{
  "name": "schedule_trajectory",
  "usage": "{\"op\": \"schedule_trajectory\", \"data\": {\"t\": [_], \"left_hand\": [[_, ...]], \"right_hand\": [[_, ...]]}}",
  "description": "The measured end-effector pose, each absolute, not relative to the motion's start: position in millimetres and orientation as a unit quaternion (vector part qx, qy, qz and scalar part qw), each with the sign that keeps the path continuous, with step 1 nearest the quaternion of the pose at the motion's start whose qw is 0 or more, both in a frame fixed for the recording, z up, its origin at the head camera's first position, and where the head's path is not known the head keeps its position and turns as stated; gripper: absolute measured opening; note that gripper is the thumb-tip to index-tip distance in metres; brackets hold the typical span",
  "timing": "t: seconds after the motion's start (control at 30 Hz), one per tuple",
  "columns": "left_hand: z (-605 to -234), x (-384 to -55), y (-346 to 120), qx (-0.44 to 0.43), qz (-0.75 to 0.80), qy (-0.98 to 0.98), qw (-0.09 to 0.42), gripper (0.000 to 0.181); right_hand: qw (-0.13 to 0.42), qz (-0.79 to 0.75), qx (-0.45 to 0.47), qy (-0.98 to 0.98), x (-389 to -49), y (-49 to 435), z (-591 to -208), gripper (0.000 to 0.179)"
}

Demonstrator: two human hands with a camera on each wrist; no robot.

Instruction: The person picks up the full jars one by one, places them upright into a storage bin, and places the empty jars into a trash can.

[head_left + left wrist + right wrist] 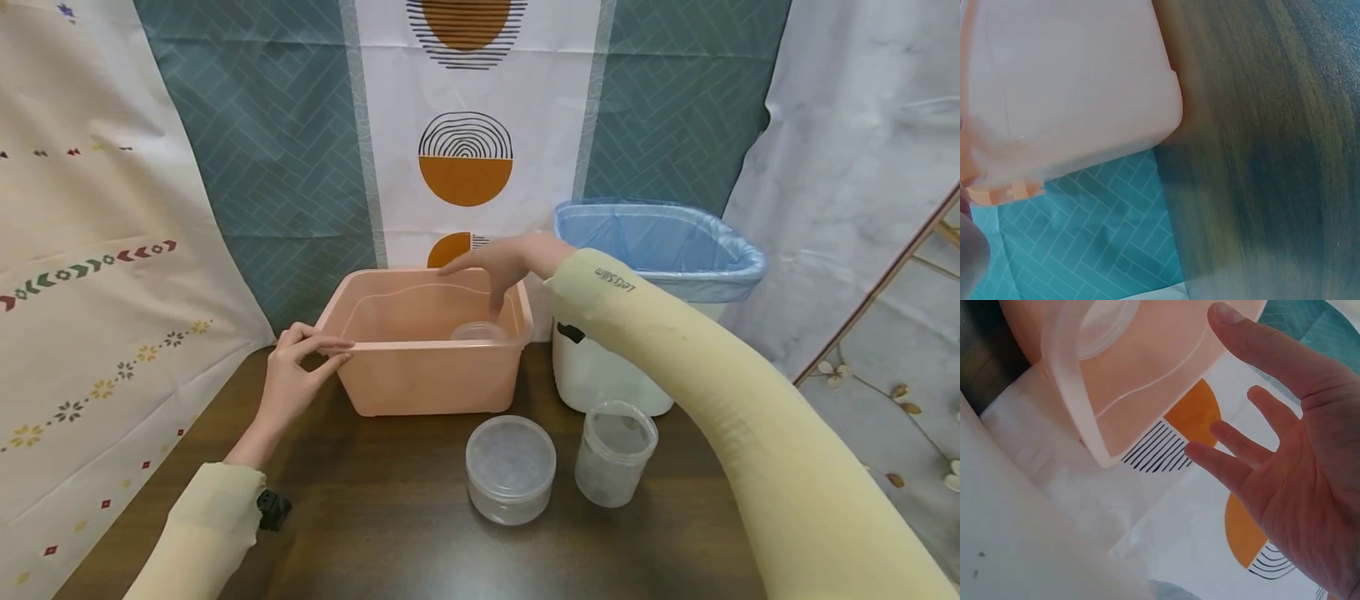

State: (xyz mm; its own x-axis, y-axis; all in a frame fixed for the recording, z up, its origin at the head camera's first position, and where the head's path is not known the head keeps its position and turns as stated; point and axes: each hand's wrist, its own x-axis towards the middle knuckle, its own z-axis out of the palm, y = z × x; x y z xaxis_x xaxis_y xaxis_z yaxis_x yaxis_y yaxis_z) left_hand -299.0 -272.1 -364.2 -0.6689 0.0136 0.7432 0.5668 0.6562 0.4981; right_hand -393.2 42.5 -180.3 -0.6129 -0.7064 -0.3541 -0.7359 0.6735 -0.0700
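Observation:
A pink plastic basin (427, 379) stands on the dark wooden table. At its front left corner my left hand (294, 375) grips the rim, fingers over the top and thumb on the front side. Above the basin's right end is my right hand (504, 260), fingers spread and nothing held; the right wrist view shows its bare palm (1310, 481). A clear round container (478, 332) lies inside the basin, its lower part hidden by the front wall. In front of the basin are a lidded clear round tub (511, 471) and a taller clear jar (615, 458).
To the right of the basin stands a white bin (600, 375) lined with a blue bag (637, 237). My right arm (697, 367) passes in front of it. A patterned cloth (285, 125) hangs behind, and a light cloth (82, 275) hangs along the left side.

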Motion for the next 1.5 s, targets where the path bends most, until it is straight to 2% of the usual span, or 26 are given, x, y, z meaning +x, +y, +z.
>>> {"op": "schedule_trajectory", "data": {"t": [0.37, 0.5, 0.77, 0.93, 1.23, 1.5], "left_hand": [[-365, -299, -273, -0.175, -0.379, -0.829, 0.372, 0.021], [-365, -299, -274, -0.176, -0.378, -0.828, 0.374, 0.021], [-366, -297, -275, -0.178, -0.377, -0.825, 0.382, 0.022], [-368, -298, -275, -0.179, -0.380, -0.826, 0.377, 0.022], [-368, -299, -273, -0.179, -0.384, -0.824, 0.375, 0.022], [-366, -299, -271, -0.182, -0.383, -0.822, 0.379, 0.022]], "right_hand": [[0.142, 0.018, -0.413, 0.899, -389, 46, -163, 0.091], [0.123, -0.013, -0.432, 0.893, -387, 53, -154, 0.087], [0.101, -0.070, -0.407, 0.905, -376, 72, -133, 0.083], [0.069, -0.080, -0.410, 0.906, -371, 91, -125, 0.081], [-0.020, -0.108, -0.403, 0.908, -349, 135, -125, 0.072], [-0.160, -0.172, -0.392, 0.889, -325, 178, -144, 0.055]]}}
